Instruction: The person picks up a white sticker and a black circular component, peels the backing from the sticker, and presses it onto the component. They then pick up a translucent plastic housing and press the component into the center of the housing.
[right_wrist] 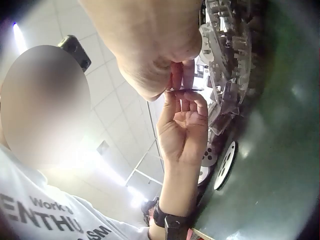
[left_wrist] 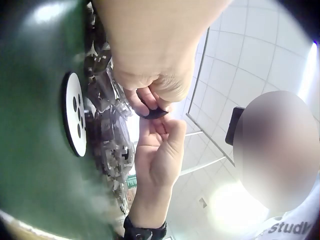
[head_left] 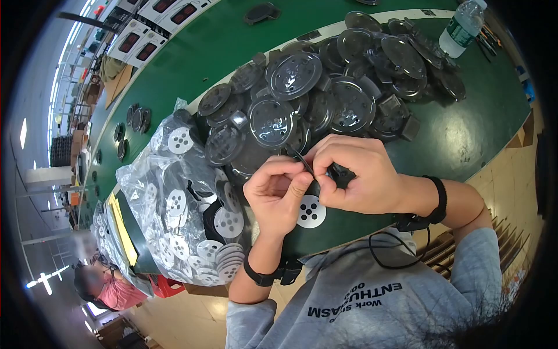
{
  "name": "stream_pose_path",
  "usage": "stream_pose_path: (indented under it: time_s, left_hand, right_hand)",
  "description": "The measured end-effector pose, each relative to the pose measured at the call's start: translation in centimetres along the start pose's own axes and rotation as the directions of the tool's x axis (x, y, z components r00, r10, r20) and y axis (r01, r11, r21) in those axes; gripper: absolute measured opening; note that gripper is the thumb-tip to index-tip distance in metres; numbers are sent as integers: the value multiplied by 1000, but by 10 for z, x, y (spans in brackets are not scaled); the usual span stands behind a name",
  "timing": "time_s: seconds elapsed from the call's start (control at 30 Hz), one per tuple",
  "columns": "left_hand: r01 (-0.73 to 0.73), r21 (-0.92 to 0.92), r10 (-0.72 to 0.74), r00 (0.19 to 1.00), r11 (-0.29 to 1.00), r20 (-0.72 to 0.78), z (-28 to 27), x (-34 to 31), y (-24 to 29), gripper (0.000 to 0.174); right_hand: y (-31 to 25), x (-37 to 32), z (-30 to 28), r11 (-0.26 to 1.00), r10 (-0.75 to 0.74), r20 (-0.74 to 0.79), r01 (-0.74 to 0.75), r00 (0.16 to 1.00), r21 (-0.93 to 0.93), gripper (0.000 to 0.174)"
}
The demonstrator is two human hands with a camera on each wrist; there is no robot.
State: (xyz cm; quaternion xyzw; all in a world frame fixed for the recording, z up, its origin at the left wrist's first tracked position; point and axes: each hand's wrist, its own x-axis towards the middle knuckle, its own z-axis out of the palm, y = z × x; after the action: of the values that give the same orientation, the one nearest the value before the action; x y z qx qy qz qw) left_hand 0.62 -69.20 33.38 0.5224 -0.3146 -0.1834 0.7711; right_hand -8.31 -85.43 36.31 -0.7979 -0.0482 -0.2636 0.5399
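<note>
A thin dark piece (head_left: 303, 161), seen nearly edge-on in the head view, is pinched by both hands above the table's near edge. My left hand (head_left: 276, 195) grips it between thumb and fingertips from the left. From the other side my right hand (head_left: 363, 177) pinches it, fingers curled, with something dark showing inside the curl. The left wrist view shows the dark piece (left_wrist: 153, 114) with a curved edge. Below the hands a white disc (head_left: 312, 213) with several black holes and a dark underside lies on the green table (head_left: 488, 134).
Past the hands rises a heap of clear, round plastic covers (head_left: 295, 75). To the left, a plastic bag (head_left: 152, 166) holds many white discs. A water bottle (head_left: 461, 32) stands at the far right. Small dark round parts (head_left: 138, 120) and yellow paper (head_left: 121, 230) lie farther left.
</note>
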Motion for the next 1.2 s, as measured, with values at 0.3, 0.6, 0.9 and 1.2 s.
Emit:
stream_pose_path:
  time_s: [0.3, 0.6, 0.9, 1.2]
  left_hand:
    - [133, -100, -131, 991, 986, 25, 6, 6, 5, 67]
    - [192, -106, -184, 979, 976, 82, 5, 3, 12, 63]
    - [93, 4, -92, 994, 996, -53, 3, 4, 23, 61]
    - [133, 68, -133, 991, 989, -8, -4, 8, 32, 63]
  right_hand:
    - [1, -5, 6, 999, 21, 54, -23, 998, 32, 17]
    - [-6, 2, 6, 996, 50, 93, -44, 994, -73, 19]
    - [-24, 11, -3, 999, -34, 85, 36, 996, -30, 31]
    - [0, 8, -7, 930, 221, 28, -219, 975, 296, 10]
